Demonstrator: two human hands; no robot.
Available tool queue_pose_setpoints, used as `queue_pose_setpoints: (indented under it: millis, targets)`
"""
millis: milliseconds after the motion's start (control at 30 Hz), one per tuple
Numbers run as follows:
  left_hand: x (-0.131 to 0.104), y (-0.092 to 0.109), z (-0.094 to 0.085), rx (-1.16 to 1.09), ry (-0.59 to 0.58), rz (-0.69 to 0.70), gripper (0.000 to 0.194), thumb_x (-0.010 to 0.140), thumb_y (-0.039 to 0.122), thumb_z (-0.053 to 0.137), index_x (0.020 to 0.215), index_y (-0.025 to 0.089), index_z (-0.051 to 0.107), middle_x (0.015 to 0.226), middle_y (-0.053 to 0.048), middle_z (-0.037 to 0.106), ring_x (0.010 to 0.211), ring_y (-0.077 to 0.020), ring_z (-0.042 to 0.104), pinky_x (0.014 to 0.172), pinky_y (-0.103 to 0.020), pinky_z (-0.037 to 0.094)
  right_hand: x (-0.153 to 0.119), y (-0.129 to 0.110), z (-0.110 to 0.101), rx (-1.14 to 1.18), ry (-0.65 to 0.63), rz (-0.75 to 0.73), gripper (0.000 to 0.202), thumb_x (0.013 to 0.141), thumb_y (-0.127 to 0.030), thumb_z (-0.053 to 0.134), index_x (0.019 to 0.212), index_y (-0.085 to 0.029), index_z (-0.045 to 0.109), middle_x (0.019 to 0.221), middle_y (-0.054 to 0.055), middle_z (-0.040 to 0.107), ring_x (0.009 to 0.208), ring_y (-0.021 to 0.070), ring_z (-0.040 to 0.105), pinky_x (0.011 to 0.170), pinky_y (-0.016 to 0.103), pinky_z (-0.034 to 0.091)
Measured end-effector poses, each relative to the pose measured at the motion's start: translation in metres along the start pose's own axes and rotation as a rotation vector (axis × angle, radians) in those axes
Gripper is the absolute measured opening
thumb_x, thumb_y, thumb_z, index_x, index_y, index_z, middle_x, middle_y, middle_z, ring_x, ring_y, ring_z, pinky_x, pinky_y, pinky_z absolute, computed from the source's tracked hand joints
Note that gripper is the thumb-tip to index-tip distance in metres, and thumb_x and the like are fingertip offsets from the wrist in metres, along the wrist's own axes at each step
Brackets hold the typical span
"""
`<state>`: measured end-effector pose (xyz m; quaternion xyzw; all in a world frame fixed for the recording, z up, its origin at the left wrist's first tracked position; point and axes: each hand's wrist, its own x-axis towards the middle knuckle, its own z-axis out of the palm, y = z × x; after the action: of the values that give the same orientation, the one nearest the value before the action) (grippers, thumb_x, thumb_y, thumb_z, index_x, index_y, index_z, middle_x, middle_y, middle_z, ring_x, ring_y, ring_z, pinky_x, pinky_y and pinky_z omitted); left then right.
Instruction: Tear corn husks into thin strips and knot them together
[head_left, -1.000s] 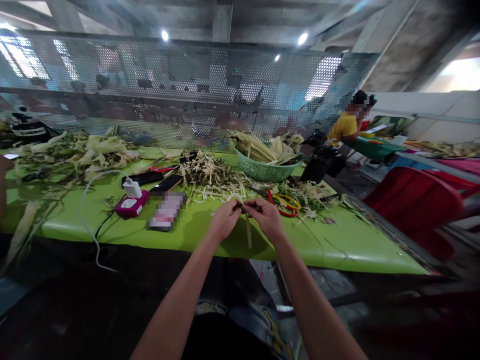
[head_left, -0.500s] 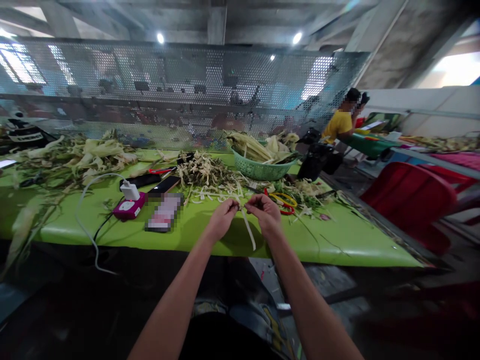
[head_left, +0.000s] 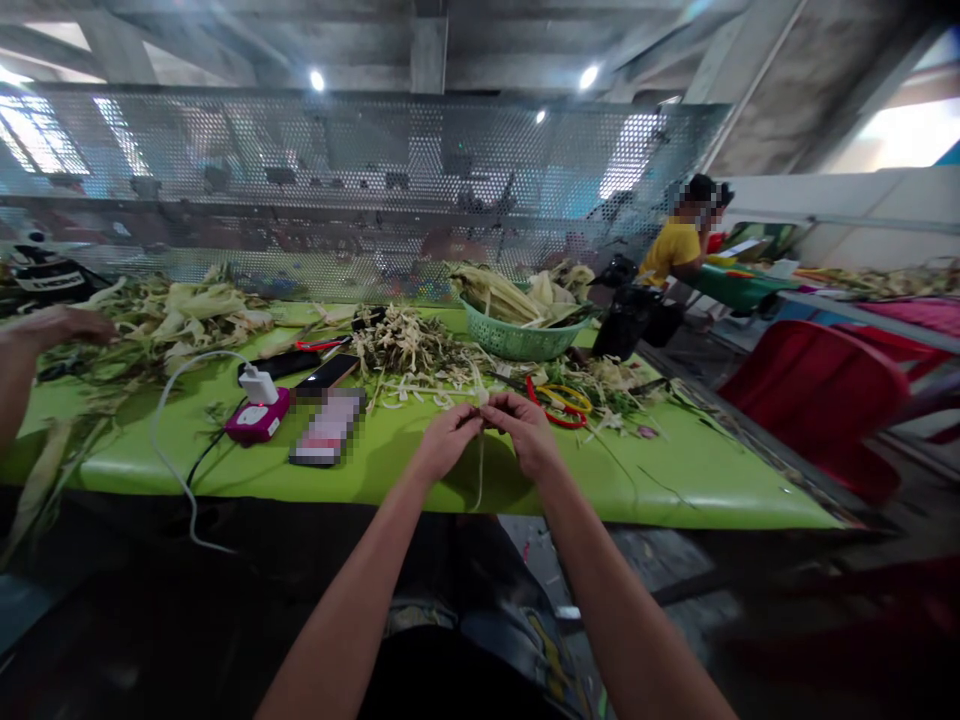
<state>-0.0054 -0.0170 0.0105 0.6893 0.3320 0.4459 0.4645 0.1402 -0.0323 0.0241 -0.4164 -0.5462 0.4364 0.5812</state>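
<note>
The left hand (head_left: 448, 440) and the right hand (head_left: 525, 432) are meeting above the near part of the green table (head_left: 675, 485), fingertips nearly touching. Both are pinching a pale strip (head_left: 481, 468) between thumb and fingers, while its lower end is hanging free below them. The fingers are covering the gripped part, so whether a knot or a fold is forming there I cannot tell.

Working this well is a matter of light, close control: the fingertips should be gripping near each other, with one hand steadying the strip while the other is guiding it. Even tension seems wise — a sharp tug could be splitting a piece this thin, and a loose pinch could be letting it twist or slip. The wrists should be staying low and relaxed, and the loose end should be hanging clear of the fingers.

The strip is looking narrow, flat and off-white, curving slightly towards its tip; it is probably dry plant fibre, perhaps husk. Similar pale scraps (head_left: 409, 392) are lying just beyond the hands, before a tangled pile (head_left: 405, 342). Scissors (head_left: 568, 402) with red and yellow handles are resting beside the right hand, and a green basket (head_left: 517, 340) is holding husks (head_left: 499, 295) farther back.
</note>
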Motion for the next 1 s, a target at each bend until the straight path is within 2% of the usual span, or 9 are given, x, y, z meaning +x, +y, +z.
queue_pose_setpoints:
  millis: [133,333,433,533,700,800,833,900,1000]
  targets:
    - [0.0,0.003,-0.002,0.004,0.002,-0.037,0.018,0.082,0.031,0.049,0.071,0.017,0.056,0.069,0.0,0.056,0.07,-0.014,0.049,0.072,-0.026,0.038,0.002,0.002,-0.001,-0.056,0.064,-0.062,0.021,0.07,-0.037,0.07,0.07,-0.02,0.058,0.062,-0.004,0.049,0.057,0.011,0.041,0.056,0.025,0.034]
    - [-0.002,0.003,-0.001,0.007,-0.039,-0.037,0.018,0.081,0.031,0.051,0.07,0.018,0.054,0.064,0.003,0.047,0.065,-0.0123,0.043,0.064,-0.025,0.033,0.004,0.007,-0.004,-0.077,0.126,-0.08,0.021,0.07,-0.038,0.068,0.073,-0.02,0.056,0.065,-0.004,0.049,0.057,0.0114,0.041,0.056,0.025,0.036]
    - [-0.001,0.001,0.0,-0.015,-0.058,-0.011,0.019,0.082,0.032,0.052,0.072,0.017,0.056,0.066,0.003,0.049,0.067,-0.0127,0.044,0.065,-0.025,0.034,0.004,0.008,-0.004,-0.062,0.168,-0.097,0.021,0.071,-0.037,0.068,0.073,-0.02,0.056,0.064,-0.004,0.048,0.057,0.0111,0.041,0.056,0.025,0.036]
    - [-0.001,0.0,0.0,-0.044,-0.044,-0.025,0.021,0.083,0.037,0.053,0.08,0.017,0.06,0.073,0.001,0.055,0.071,-0.0136,0.047,0.07,-0.026,0.037,0.005,0.007,-0.006,-0.082,0.153,-0.11,0.02,0.072,-0.037,0.07,0.074,-0.02,0.059,0.064,-0.003,0.05,0.058,0.0112,0.042,0.056,0.025,0.036]
    - [-0.001,-0.003,0.0,-0.131,-0.012,-0.057,0.028,0.081,0.044,0.056,0.088,0.017,0.059,0.081,0.0,0.057,0.074,-0.0133,0.048,0.073,-0.025,0.037,0.005,0.006,-0.011,-0.049,0.147,-0.143,0.029,0.074,-0.036,0.07,0.099,-0.023,0.062,0.091,0.0,0.059,0.059,0.0092,0.043,0.053,0.023,0.037]
    - [-0.001,-0.005,-0.001,-0.144,0.027,-0.038,0.025,0.083,0.043,0.055,0.084,0.017,0.055,0.075,0.002,0.052,0.07,-0.0116,0.045,0.07,-0.024,0.036,0.001,0.006,-0.013,-0.079,0.229,-0.218,0.027,0.073,-0.036,0.071,0.095,-0.024,0.06,0.108,0.001,0.058,0.056,0.0071,0.039,0.052,0.023,0.036]
    - [0.0,-0.006,-0.001,-0.141,0.041,-0.038,0.024,0.083,0.042,0.055,0.082,0.018,0.053,0.073,0.002,0.049,0.069,-0.0112,0.043,0.069,-0.024,0.036,-0.001,0.006,-0.013,-0.098,0.248,-0.239,0.024,0.073,-0.035,0.071,0.09,-0.023,0.059,0.106,0.001,0.058,0.055,0.007,0.038,0.051,0.023,0.035]
    - [0.0,-0.005,-0.001,-0.138,0.064,-0.042,0.023,0.084,0.04,0.054,0.08,0.018,0.051,0.071,0.003,0.047,0.066,-0.0107,0.042,0.067,-0.024,0.035,-0.004,0.005,-0.013,-0.143,0.238,-0.236,0.02,0.074,-0.036,0.071,0.079,-0.021,0.059,0.087,0.0,0.058,0.054,0.0077,0.036,0.049,0.023,0.031]
    - [0.0,-0.002,-0.002,-0.133,0.087,-0.037,0.021,0.084,0.038,0.054,0.079,0.018,0.05,0.071,0.003,0.047,0.066,-0.0106,0.042,0.067,-0.024,0.036,-0.008,0.004,-0.011,-0.226,0.135,-0.145,0.024,0.077,-0.041,0.067,0.07,-0.019,0.058,0.06,-0.003,0.045,0.052,0.0095,0.035,0.047,0.024,0.027]
